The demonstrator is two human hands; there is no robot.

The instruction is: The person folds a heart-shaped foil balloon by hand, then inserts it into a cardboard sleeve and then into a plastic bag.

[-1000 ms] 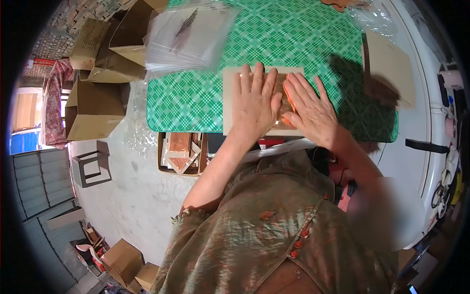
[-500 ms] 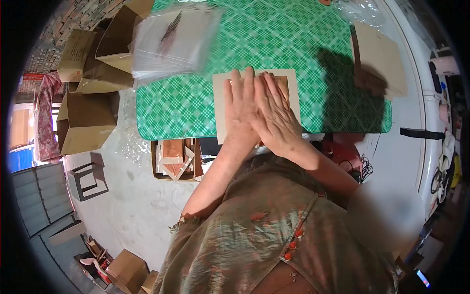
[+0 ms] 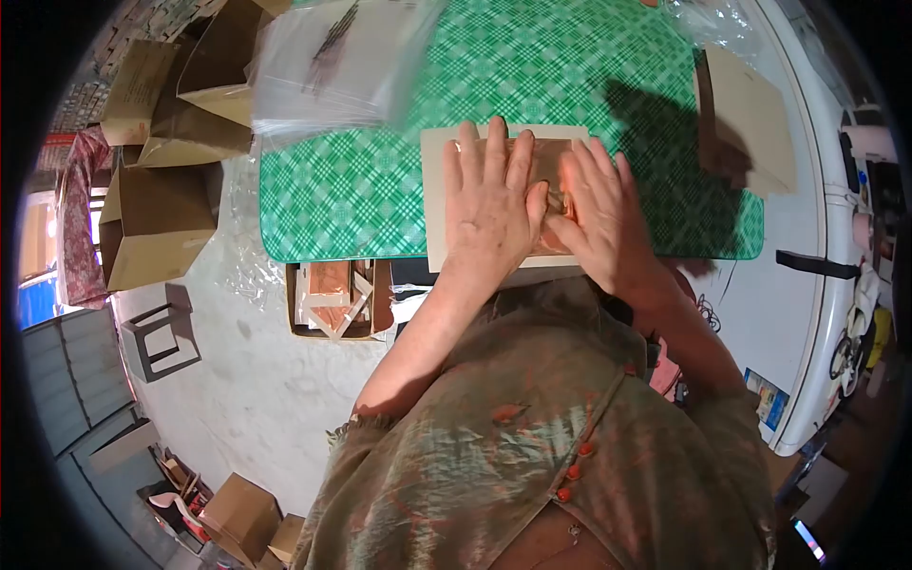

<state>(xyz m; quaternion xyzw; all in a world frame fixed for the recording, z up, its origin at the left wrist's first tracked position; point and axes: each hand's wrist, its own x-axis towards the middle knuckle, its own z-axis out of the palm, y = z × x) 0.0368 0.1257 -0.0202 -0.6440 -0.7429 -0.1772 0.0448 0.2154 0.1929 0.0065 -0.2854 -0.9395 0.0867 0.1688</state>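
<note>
A cream board [image 3: 434, 190] with a shiny copper-coloured sheet [image 3: 551, 237] on it lies at the near edge of the green checked table. My left hand [image 3: 489, 204] rests flat on the board's left and middle part, its fingers spread and pointing away from me. On the right side of the sheet lies my right hand [image 3: 600, 214], with fingers stretched out and its thumb close to the left thumb. Neither hand grips anything. The palms hide much of the sheet.
Clear plastic sleeves [image 3: 342, 71] are stacked at the table's [image 3: 323, 199] back left. Beige boards [image 3: 750, 119] lie at the right. Open cardboard boxes [image 3: 166, 228] stand left, and a box of copper-coloured pieces [image 3: 330, 294] sits below the front edge.
My right hand has come off my left hand and moved right onto the sheet. My left hand has shifted slightly right, with its fingers more spread. The copper-coloured sheet shows more between them.
</note>
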